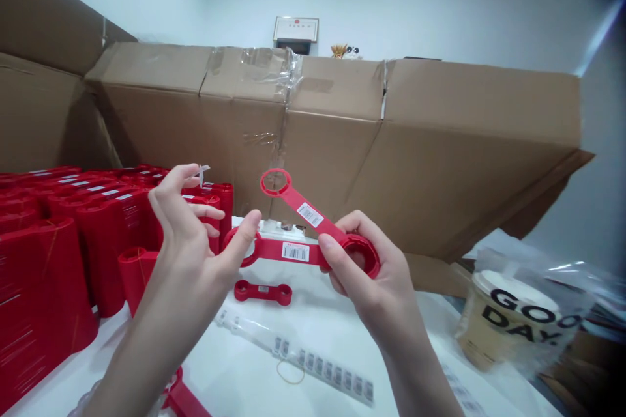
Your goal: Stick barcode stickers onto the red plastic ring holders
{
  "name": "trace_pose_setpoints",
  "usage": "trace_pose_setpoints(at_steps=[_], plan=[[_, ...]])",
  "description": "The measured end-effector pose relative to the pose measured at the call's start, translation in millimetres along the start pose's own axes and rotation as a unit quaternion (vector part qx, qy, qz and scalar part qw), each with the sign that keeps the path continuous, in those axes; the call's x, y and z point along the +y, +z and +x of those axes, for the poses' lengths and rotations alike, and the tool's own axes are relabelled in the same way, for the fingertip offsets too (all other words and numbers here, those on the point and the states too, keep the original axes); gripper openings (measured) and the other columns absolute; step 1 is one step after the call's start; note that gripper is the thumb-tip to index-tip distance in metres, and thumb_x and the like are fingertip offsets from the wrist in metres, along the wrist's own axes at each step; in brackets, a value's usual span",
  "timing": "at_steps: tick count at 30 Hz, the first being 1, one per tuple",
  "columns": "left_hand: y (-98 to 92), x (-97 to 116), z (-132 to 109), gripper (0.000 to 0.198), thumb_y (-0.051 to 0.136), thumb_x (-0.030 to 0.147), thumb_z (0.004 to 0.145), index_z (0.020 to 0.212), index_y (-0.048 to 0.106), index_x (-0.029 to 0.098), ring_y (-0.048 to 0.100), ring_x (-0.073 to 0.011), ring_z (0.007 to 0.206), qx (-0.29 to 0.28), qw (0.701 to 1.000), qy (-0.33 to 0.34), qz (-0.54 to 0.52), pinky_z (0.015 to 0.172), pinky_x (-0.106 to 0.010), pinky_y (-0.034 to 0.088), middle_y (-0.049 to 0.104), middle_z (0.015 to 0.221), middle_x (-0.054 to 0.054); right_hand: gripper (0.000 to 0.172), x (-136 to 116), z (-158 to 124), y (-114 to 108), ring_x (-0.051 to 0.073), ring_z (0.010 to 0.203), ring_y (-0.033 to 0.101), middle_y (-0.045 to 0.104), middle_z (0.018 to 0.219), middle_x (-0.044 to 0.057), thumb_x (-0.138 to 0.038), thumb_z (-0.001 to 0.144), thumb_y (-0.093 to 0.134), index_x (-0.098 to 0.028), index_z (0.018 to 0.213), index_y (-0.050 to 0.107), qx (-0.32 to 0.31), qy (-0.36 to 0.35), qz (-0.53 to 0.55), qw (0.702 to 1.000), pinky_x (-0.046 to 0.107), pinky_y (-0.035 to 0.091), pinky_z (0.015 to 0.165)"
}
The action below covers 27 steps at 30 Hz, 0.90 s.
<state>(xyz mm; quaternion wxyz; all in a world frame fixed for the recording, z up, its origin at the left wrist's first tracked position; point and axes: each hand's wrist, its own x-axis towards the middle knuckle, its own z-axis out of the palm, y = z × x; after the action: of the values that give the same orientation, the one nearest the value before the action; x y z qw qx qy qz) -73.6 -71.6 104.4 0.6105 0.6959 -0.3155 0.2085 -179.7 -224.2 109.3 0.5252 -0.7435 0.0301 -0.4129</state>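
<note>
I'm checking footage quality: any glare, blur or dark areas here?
Head view: glare on the clear plastic tape across the brown cardboard wall; head view: fine print blurred on the white rectangular barcode labels of the held red ring-ended plastic pieces; head view: upper right corner almost black.

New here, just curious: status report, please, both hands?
Right grip: closed on two barcoded red double-ring wrenches. Left grip: open, pale piece at fingertips. Possibly in the way: third wrench, clear strip on table.

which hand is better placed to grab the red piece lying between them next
Probably the left hand: it is spread open, with a small pale scrap at a fingertip, while the right hand grips two red pieces.
</note>
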Motion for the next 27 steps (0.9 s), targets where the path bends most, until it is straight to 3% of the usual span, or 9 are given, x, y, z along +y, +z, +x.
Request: trace_pose_setpoints(at_steps=[3,8,13,16,21,24,27], plan=[[8.0,-1.0,-3.9,0.069,0.070,0.051,0.087,0.136,0.024,0.036,0.061,-0.0191,0.111,-0.010,0.999,0.016,-0.029,0.089,-0.036,0.059,0.024,0.152,-0.008,0.034,4.0,-0.7,3.5,0.006,0.049,0.032,0.038,0.058,-0.006,-0.038,0.093,0.067,-0.019,0.074,0.047,0.007,-0.049,0.003,0.999,0.022,0.023,0.044],[26.7,-3.0,-10.8,0.079,0.081,0.044,0.077,0.134,0.028,0.030,0.047,-0.0266,0.132,0.065,0.996,0.066,0.016,0.106,-0.043,0.051,0.034,0.145,-0.009,0.029,6.0,-6.4,15.4,0.005,0.047,0.031,0.038,0.057,-0.007,-0.033,0.096,0.064,-0.020,0.075,0.049,0.042,-0.092,0.017,0.995,0.020,0.025,0.042],[27.1,1.1,-13.2,0.101,0.091,0.045,0.062,0.137,0.025,0.028,0.057,-0.0230,0.111,0.083,0.992,0.086,0.024,0.092,-0.039,0.057,0.026,0.148,-0.013,0.025,8.8,-8.6,20.5,0.004,0.047,0.032,0.039,0.058,-0.007,-0.026,0.097,0.062,-0.019,0.076,0.050,0.058,-0.120,0.022,0.991,0.017,0.025,0.042],[19.2,2.8,-11.7,0.099,0.090,0.049,0.063,0.136,0.026,0.031,0.056,-0.0256,0.116,0.049,0.996,0.079,0.006,0.092,-0.040,0.058,0.024,0.151,-0.011,0.023,12.7,-5.8,15.7,0.004,0.048,0.036,0.044,0.060,-0.007,-0.023,0.098,0.060,-0.020,0.078,0.049,0.027,-0.167,-0.005,0.986,0.016,0.027,0.041],[4.2,5.6,-5.0,0.080,0.084,0.045,0.074,0.132,0.031,0.039,0.063,-0.0216,0.110,-0.056,0.993,-0.036,-0.103,0.080,-0.032,0.062,0.028,0.152,-0.004,0.023,15.2,0.6,5.9,0.004,0.048,0.037,0.044,0.060,-0.006,-0.026,0.098,0.061,-0.020,0.079,0.049,-0.004,-0.176,-0.024,0.984,0.017,0.027,0.041],[-4.0,1.6,3.0,0.066,0.082,0.036,0.078,0.126,0.037,0.037,0.067,-0.0153,0.102,-0.080,0.972,-0.056,-0.211,0.085,-0.030,0.062,0.034,0.150,-0.002,0.026,13.6,2.9,1.2,0.005,0.049,0.035,0.042,0.059,-0.006,-0.030,0.098,0.062,-0.020,0.079,0.049,-0.008,-0.156,-0.030,0.987,0.018,0.027,0.043],[-12.4,-3.9,11.2,0.065,0.084,0.031,0.076,0.124,0.042,0.036,0.071,-0.0175,0.099,-0.105,0.944,-0.096,-0.299,0.081,-0.030,0.065,0.039,0.150,-0.002,0.029,14.6,5.6,-4.5,0.004,0.049,0.034,0.040,0.059,-0.007,-0.036,0.096,0.065,-0.019,0.079,0.050,-0.016,-0.092,-0.001,0.996,0.019,0.026,0.044]])
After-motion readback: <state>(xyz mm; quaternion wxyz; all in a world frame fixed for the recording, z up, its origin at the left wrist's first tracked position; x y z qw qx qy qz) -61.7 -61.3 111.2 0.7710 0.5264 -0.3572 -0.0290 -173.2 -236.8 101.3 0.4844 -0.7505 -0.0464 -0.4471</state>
